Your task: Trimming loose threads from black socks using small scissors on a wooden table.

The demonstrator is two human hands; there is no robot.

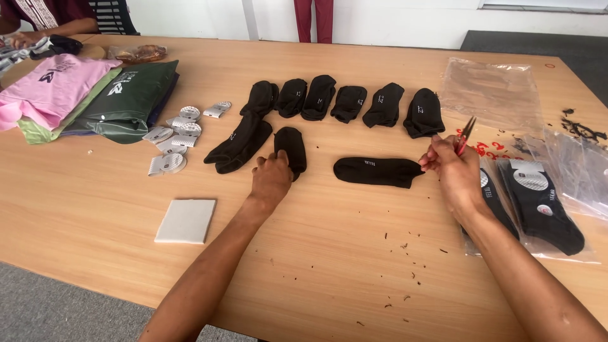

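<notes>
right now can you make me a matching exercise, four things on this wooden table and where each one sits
Things:
1. white square tile
2. folded pink shirt
3. small red-handled snips
4. long black sock lying flat

Places:
A. held in the right hand
B. far left of the table, on a pile of clothes
C. between the two hands, its end touched by the right hand
D. near edge, left of the left hand

Pairs: 1-D, 2-B, 3-A, 4-C

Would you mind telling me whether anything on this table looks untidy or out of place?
Small dark scraps are scattered on the table near its front edge, below the flat sock. More dark bits lie at the far right. Otherwise the socks sit in fairly neat rows.
</notes>
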